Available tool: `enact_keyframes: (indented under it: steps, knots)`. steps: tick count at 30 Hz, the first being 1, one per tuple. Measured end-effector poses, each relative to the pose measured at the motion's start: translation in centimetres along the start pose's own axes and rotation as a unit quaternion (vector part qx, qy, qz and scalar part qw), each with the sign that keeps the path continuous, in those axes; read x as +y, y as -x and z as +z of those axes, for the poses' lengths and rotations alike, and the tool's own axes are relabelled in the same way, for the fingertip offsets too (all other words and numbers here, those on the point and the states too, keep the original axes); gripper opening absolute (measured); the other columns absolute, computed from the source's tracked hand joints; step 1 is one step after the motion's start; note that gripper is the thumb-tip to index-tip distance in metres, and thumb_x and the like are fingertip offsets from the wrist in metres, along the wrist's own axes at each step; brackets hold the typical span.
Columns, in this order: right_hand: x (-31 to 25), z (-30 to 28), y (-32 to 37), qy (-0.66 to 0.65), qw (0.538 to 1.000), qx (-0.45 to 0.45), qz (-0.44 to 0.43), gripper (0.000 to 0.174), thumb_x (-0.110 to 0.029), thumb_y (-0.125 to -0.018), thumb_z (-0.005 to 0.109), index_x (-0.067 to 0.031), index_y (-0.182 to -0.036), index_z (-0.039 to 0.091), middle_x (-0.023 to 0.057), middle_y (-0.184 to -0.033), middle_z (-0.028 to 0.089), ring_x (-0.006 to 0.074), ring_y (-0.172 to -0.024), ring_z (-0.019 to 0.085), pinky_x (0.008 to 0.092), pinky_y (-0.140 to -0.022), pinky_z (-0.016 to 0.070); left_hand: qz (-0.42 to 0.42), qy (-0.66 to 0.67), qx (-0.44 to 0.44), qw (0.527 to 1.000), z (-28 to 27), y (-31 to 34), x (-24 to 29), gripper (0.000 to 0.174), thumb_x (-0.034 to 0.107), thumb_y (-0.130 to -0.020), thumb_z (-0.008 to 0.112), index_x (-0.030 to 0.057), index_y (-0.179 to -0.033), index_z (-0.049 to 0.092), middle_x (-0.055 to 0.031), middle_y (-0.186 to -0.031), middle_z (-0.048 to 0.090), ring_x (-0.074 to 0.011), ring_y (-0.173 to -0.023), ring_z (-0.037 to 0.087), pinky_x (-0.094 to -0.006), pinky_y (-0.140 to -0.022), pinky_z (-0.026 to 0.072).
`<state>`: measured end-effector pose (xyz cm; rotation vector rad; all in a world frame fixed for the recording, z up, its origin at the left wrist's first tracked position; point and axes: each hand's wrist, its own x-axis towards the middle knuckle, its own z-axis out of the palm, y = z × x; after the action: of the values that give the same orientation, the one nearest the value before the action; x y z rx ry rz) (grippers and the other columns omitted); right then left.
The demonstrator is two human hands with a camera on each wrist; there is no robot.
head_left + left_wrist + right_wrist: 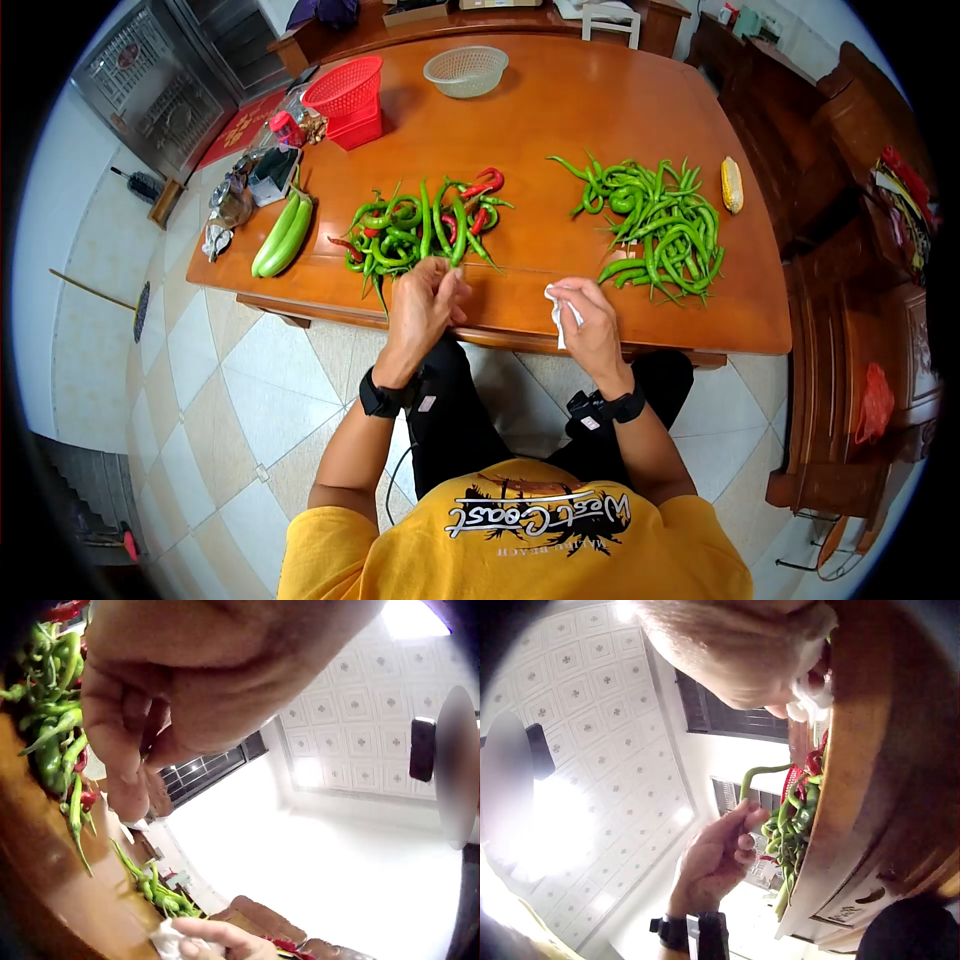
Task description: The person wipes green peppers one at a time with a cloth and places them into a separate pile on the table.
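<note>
My left hand (422,305) is at the table's front edge, before a pile of green and red chili peppers (400,235). It pinches one long, curved green chili pepper (759,773) by an end between thumb and fingers, and the pepper sticks up from the fingertips in the right wrist view. My right hand (592,325) holds a crumpled white tissue (557,318) over the edge, a little to the right. Beyond the right hand lies a larger pile of green chili peppers (660,220).
Two pale green eggplants (284,235) lie at the left, near a red basket (345,88) and a glass jar (230,205). A pale colander (466,72) stands at the back of the wooden table (560,110). An ear of corn (732,186) lies at the right edge.
</note>
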<state>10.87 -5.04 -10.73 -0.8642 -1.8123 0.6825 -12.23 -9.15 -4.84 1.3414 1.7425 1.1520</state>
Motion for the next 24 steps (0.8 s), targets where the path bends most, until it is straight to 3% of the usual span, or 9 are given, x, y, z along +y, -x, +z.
enact_keyframes:
  steps: [5, 9, 12, 13, 16, 19, 24]
  knots:
    - [-0.1, -0.2, 0.1, -0.025, 0.999, -0.005, 0.021, 0.02, 0.01, -0.085, 0.056, 0.0032, -0.101, 0.067, 0.0155, -0.103, 0.063, 0.0288, -0.091, 0.065, 0.0339, -0.079, 0.0531, 0.047, -0.141, 0.037, 0.988, -0.2, -3.9, -0.7, 0.025, 0.013, -0.096, 0.06, -0.0096, -0.106, 0.059, -0.0131, -0.072, 0.069, -0.0166, -0.051, 0.066, -0.0277, -0.042, 0.0486]
    - [0.1, -1.1, 0.2, 0.007, 1.0, -0.003, 0.012, 0.025, 0.01, -0.083, 0.056, 0.0021, -0.105, 0.067, 0.0155, -0.109, 0.062, 0.0313, -0.099, 0.063, 0.0361, -0.085, 0.0519, 0.037, -0.143, 0.031, 0.989, -0.2, -4.1, -0.9, 0.029, 0.01, -0.091, 0.066, -0.0076, -0.113, 0.06, -0.0119, -0.069, 0.068, -0.0162, -0.051, 0.066, -0.0282, -0.042, 0.0487]
    - [-0.5, -3.0, -0.7, 0.114, 0.993, 0.016, 0.029, 0.033, 0.011, -0.082, 0.056, -0.0001, -0.111, 0.066, 0.0164, -0.115, 0.06, 0.0346, -0.102, 0.062, 0.0376, -0.085, 0.0517, 0.054, -0.154, 0.03, 0.986, -0.3, -3.6, -0.9, 0.028, 0.008, -0.089, 0.069, -0.0065, -0.111, 0.062, -0.0113, -0.069, 0.068, -0.0153, -0.051, 0.066, -0.0278, -0.043, 0.0484]
    - [-0.1, -3.6, -0.9, 0.156, 0.987, 0.007, 0.022, 0.034, 0.007, -0.082, 0.055, -0.0013, -0.114, 0.063, 0.0183, -0.122, 0.057, 0.0383, -0.098, 0.063, 0.0418, -0.082, 0.0522, 0.052, -0.161, 0.036, 0.985, -0.2, -3.5, -1.0, 0.026, 0.012, -0.089, 0.069, -0.0036, -0.108, 0.063, -0.0103, -0.064, 0.067, -0.0178, -0.048, 0.064, -0.0309, -0.046, 0.0492]
    - [-0.1, -4.6, -1.5, 0.249, 0.963, -0.056, 0.085, 0.039, 0.008, -0.08, 0.057, -0.0032, -0.116, 0.064, 0.0171, -0.123, 0.057, 0.0379, -0.107, 0.06, 0.0415, -0.087, 0.0512, 0.059, -0.16, 0.034, 0.985, -0.3, -2.9, -0.8, 0.024, 0.013, -0.089, 0.069, -0.0038, -0.106, 0.064, -0.0104, -0.063, 0.066, -0.0178, -0.048, 0.064, -0.0302, -0.045, 0.0485]
    - [1.8, -4.0, -1.6, 0.276, 0.956, -0.068, 0.065, 0.029, 0.005, -0.079, 0.06, -0.0022, -0.107, 0.065, 0.0161, -0.116, 0.057, 0.0373, -0.099, 0.062, 0.0438, -0.083, 0.0513, 0.053, -0.145, 0.03, 0.988, -0.1, -1.8, 0.0, 0.024, 0.011, -0.089, 0.069, -0.0055, -0.105, 0.065, -0.0104, -0.064, 0.066, -0.0166, -0.048, 0.064, -0.0297, -0.044, 0.0477]
    - [1.7, -3.4, -1.3, 0.251, 0.962, -0.104, 0.016, 0.023, 0.005, -0.078, 0.059, -0.0021, -0.099, 0.066, 0.0148, -0.104, 0.058, 0.0345, -0.095, 0.062, 0.0428, -0.08, 0.0512, -0.003, -0.057, -0.049, 0.997, 0.7, 0.5, 0.2, 0.025, 0.012, -0.091, 0.069, -0.0071, -0.106, 0.064, -0.0072, -0.072, 0.064, -0.0133, -0.052, 0.064, -0.0254, -0.044, 0.0504]
